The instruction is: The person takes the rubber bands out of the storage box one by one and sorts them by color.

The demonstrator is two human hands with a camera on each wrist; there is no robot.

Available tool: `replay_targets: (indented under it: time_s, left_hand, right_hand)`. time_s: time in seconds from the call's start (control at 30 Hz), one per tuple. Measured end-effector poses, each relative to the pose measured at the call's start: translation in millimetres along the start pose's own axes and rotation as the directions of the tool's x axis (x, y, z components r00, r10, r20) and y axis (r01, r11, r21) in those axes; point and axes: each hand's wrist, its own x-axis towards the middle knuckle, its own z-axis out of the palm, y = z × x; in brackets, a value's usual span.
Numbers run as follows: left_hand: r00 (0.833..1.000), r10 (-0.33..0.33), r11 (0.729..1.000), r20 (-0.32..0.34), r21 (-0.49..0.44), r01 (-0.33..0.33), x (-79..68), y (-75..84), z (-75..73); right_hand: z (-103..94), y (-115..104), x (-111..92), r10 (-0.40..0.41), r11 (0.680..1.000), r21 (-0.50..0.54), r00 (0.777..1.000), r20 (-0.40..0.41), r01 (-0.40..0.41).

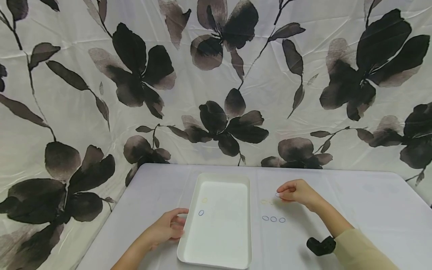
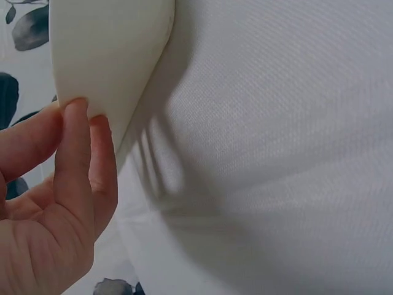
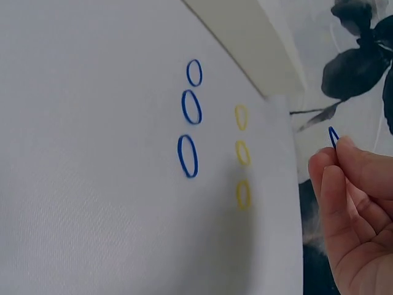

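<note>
In the right wrist view my right hand (image 1: 300,194) pinches a thin blue rubber band (image 3: 332,136) between thumb and fingertips, above the table. Below it on the cloth lie a row of three blue rubber bands (image 3: 179,155) and a row of three yellow rubber bands (image 3: 237,152). At the left side of a white rectangular tray (image 1: 219,243), my left hand (image 1: 165,228) grips the rim with thumb and fingertips. Inside the tray, toward its left side, are one blue rubber band (image 1: 199,213) and a faint yellow rubber band (image 1: 204,200) just behind it.
A white cloth covers the table (image 1: 280,255). Behind it hangs a white curtain (image 1: 256,101) with dark flowers. A black band (image 1: 320,246) sits by my right sleeve (image 1: 361,249).
</note>
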Motion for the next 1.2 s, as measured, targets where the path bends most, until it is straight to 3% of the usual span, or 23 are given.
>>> replay_targets:
  time_s: [0.33,0.73,1.2]
  left_hand:
    - [1.000,-0.003,0.999,-0.018,0.047,0.004,2.4,-3.6,2.2]
    - [0.999,-0.029,0.999,-0.027,0.021,0.030,2.9,-3.5,2.1]
    - [1.000,-0.008,1.000,-0.001,-0.006,0.008,2.2,-0.1,-0.4]
  right_hand:
    - [-8.6,17.7,-9.2,0.069,0.997,-0.022,0.996,-0.061,-0.071]
    - [-15.2,36.3,-14.7,0.112,0.991,-0.066,0.988,-0.103,-0.119]
    - [-13.6,43.0,-13.8,0.149,0.983,-0.085,0.977,-0.153,-0.163]
